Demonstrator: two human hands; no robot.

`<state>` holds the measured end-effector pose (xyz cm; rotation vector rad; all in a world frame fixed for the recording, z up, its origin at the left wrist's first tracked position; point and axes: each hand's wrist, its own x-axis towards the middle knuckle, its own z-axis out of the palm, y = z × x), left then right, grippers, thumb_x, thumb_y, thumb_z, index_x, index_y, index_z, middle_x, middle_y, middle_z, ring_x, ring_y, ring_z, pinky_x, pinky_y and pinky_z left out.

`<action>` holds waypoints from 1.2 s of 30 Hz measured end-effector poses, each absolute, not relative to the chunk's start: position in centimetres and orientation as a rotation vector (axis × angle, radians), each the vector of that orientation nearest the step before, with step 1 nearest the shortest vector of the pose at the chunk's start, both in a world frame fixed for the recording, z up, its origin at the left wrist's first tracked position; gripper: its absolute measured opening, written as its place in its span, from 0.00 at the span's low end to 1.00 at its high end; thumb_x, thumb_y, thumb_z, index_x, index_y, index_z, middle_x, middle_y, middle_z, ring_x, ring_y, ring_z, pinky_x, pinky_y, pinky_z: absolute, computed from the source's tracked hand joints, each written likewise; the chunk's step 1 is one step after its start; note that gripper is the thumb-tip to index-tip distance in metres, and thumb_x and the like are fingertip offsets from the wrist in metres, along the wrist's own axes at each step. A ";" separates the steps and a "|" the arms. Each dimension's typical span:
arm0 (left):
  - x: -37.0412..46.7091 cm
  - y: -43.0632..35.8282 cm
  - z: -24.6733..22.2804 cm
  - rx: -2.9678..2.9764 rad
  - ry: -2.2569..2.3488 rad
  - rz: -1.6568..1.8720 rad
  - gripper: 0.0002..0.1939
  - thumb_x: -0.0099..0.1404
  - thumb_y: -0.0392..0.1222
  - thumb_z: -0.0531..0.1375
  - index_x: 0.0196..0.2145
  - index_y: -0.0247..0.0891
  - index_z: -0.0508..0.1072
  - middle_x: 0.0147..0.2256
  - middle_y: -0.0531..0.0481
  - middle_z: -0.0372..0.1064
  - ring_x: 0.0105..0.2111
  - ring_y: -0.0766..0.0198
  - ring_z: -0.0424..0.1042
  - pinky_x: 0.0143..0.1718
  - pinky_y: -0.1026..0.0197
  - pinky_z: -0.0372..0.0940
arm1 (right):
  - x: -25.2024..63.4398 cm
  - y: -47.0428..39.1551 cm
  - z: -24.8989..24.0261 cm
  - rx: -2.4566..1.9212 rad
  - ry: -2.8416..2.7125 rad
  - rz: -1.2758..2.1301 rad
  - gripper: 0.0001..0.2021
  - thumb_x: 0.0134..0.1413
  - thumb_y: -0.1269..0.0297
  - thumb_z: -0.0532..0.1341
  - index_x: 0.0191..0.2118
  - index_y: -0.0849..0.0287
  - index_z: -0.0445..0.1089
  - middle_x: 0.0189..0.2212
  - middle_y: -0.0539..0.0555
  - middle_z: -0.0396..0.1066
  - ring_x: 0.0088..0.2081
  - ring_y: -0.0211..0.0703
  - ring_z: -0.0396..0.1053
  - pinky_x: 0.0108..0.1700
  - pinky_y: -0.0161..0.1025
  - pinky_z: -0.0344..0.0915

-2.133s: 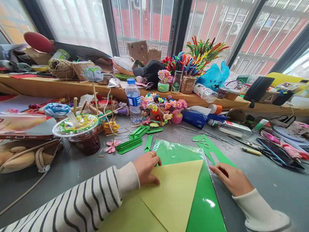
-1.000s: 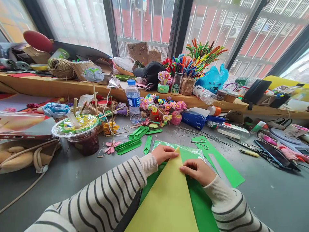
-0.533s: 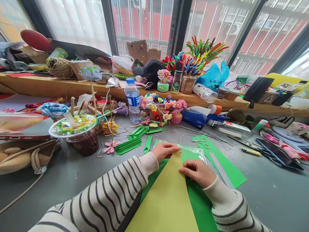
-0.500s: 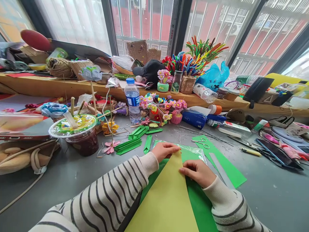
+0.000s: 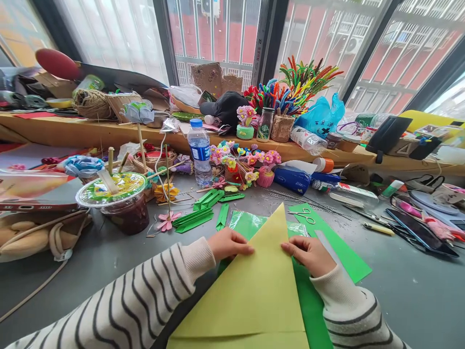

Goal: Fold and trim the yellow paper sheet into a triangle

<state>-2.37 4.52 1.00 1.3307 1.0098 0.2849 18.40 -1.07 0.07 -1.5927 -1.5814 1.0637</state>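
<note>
A sheet of yellow paper (image 5: 254, 295) lies in front of me, folded so that it narrows to a point at the far end. My left hand (image 5: 229, 244) pinches its left slanting edge between thumb and fingers. On the right edge, my right hand (image 5: 310, 253) grips the paper the same way, a little below the tip. A straight crease or edge crosses the paper near the bottom of the view. Beneath it are green paper (image 5: 312, 310) and a clear plastic sleeve (image 5: 250, 220) with green inside.
Scissors (image 5: 304, 214) and a ruler (image 5: 336, 257) lie on a green sheet (image 5: 345, 247) to the right. Folded green paper strips (image 5: 192, 219) sit to the left, near a lidded drink cup (image 5: 125, 211). Behind stand a water bottle (image 5: 199, 155) and crocheted flowers (image 5: 250, 160).
My left hand has moved from the tip down the left edge, and the yellow paper's tip has shifted up and right into view. My right hand has moved slightly right. A crease now shows lower down.
</note>
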 end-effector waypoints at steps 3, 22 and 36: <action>-4.3 3.5 1.1 1.411 1.027 0.216 0.12 0.40 0.46 0.63 0.18 0.32 0.74 0.12 0.58 0.59 0.14 0.75 0.54 0.16 0.71 0.49 | 19.2 -1.0 0.1 -1.629 -1.484 1.039 0.16 0.40 0.52 0.55 0.19 0.62 0.63 0.13 0.44 0.50 0.16 0.31 0.47 0.18 0.31 0.43; -9.6 1.6 0.4 1.365 1.132 0.220 0.13 0.41 0.45 0.62 0.22 0.32 0.73 0.17 0.53 0.67 0.17 0.69 0.64 0.21 0.66 0.63 | 21.8 -1.1 -0.2 -1.723 -1.142 0.908 0.18 0.32 0.50 0.59 0.22 0.63 0.69 0.12 0.45 0.53 0.14 0.30 0.46 0.17 0.31 0.43; -9.3 1.6 0.9 1.398 1.130 0.258 0.13 0.43 0.44 0.61 0.24 0.31 0.73 0.17 0.53 0.67 0.17 0.70 0.64 0.22 0.67 0.62 | 22.3 -0.9 -0.6 -1.810 -1.220 0.795 0.20 0.34 0.47 0.56 0.22 0.62 0.68 0.10 0.44 0.51 0.13 0.31 0.47 0.16 0.32 0.44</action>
